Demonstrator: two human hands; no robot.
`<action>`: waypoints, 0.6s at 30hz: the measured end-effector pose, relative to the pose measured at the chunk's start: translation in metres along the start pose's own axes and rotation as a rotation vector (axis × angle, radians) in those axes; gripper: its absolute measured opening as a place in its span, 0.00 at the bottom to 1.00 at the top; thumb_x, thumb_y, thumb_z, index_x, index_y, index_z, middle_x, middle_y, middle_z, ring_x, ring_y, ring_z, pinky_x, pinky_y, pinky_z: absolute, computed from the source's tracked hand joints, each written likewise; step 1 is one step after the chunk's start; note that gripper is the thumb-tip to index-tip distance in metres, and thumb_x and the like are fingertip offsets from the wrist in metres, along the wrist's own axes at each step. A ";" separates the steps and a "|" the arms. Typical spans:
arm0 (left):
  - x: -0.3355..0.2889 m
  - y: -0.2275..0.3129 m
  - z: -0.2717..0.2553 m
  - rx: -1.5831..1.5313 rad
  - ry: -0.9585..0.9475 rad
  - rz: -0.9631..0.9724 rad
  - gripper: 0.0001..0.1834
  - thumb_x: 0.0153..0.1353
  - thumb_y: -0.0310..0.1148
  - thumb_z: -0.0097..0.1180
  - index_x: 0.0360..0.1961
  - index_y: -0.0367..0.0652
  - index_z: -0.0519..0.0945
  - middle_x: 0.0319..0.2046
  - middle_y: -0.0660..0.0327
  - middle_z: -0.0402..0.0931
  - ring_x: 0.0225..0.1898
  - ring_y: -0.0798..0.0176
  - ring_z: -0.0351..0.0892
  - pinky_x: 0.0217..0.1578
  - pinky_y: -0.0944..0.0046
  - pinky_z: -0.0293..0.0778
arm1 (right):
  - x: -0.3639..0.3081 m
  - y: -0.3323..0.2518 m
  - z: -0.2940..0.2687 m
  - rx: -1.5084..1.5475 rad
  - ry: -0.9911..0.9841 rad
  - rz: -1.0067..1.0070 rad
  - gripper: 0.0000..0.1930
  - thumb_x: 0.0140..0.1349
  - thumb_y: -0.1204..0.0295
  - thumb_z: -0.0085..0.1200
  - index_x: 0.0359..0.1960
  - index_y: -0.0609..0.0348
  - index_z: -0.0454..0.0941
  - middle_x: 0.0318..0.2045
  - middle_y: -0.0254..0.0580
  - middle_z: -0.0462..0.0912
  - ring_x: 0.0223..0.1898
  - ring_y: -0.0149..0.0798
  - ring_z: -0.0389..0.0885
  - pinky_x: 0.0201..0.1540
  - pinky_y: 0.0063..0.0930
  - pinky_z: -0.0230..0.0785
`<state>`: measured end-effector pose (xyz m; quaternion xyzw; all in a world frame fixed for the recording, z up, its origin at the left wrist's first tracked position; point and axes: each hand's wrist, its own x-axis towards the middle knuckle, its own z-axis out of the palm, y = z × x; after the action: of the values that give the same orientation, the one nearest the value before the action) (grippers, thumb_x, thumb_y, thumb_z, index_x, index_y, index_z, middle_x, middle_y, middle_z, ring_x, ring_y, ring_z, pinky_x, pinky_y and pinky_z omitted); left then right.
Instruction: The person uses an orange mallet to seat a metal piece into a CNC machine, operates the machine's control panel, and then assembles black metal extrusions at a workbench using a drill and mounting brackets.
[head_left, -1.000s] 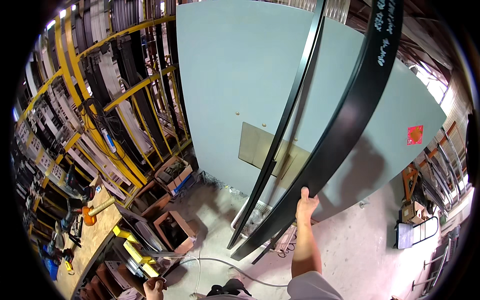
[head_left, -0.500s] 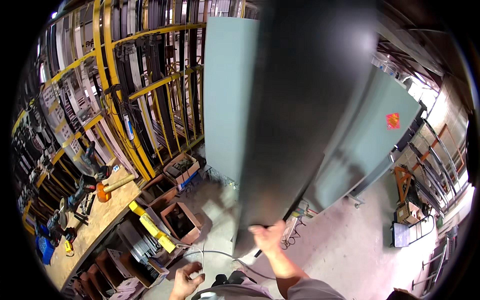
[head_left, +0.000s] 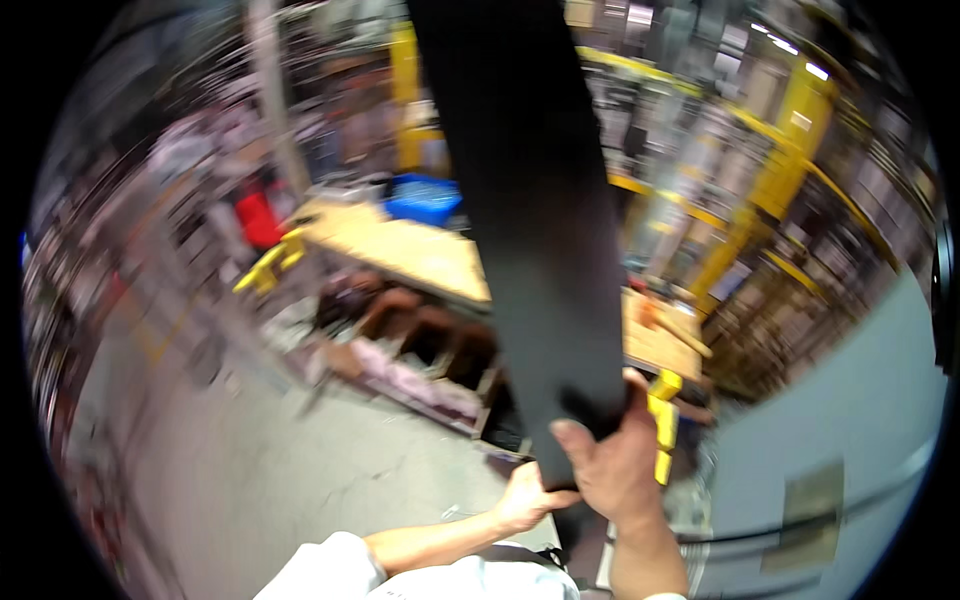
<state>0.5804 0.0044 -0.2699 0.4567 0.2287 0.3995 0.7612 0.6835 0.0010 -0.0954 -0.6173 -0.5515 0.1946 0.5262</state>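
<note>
A long, flat black panel [head_left: 545, 250] stands on end in front of me, running from near my waist up past the top of the view. My right hand [head_left: 622, 462] grips its right edge near the lower end, with the thumb across the front face and fingers behind. At the lower left corner, my left hand [head_left: 530, 500] is closed on the panel, thumb pointing right along its bottom. The fingers behind the panel are hidden.
Behind the panel runs a wooden workbench [head_left: 395, 248] with a blue bin [head_left: 422, 200] and an orange-headed mallet [head_left: 668, 322]. Brown boxes [head_left: 430, 335] sit beneath it. Yellow racking [head_left: 775, 170] rises at the right, beside a pale blue-green panel [head_left: 830, 420]. Much is motion-blurred.
My view has swung left toward the bench. The black panel has come round with me. My left hand, earlier apart from it, now holds its lower end; my right hand stays on it.
</note>
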 end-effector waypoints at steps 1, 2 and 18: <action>-0.003 0.015 -0.014 0.001 0.061 -0.018 0.20 0.55 0.25 0.72 0.48 0.32 0.83 0.43 0.64 0.83 0.43 0.68 0.80 0.48 0.63 0.78 | 0.001 0.002 0.019 -0.187 -0.034 -0.115 0.55 0.52 0.36 0.71 0.67 0.69 0.62 0.52 0.64 0.81 0.54 0.59 0.83 0.58 0.45 0.75; -0.007 0.032 -0.032 0.008 0.110 -0.039 0.21 0.56 0.24 0.72 0.51 0.33 0.82 0.43 0.64 0.82 0.44 0.68 0.80 0.49 0.64 0.77 | -0.004 0.007 0.040 -0.362 -0.041 -0.243 0.58 0.53 0.36 0.71 0.70 0.73 0.59 0.58 0.68 0.76 0.60 0.63 0.78 0.64 0.47 0.71; 0.051 0.011 -0.232 -0.820 0.824 0.130 0.13 0.69 0.31 0.63 0.48 0.31 0.83 0.42 0.52 0.87 0.44 0.52 0.89 0.48 0.52 0.87 | -0.069 0.208 0.049 -0.872 -0.446 -0.330 0.64 0.45 0.42 0.77 0.75 0.72 0.56 0.65 0.73 0.69 0.64 0.72 0.69 0.67 0.63 0.62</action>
<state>0.4398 0.1678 -0.3709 -0.0554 0.3043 0.6459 0.6980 0.7209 -0.0051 -0.3164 -0.6274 -0.7703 -0.0122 0.1132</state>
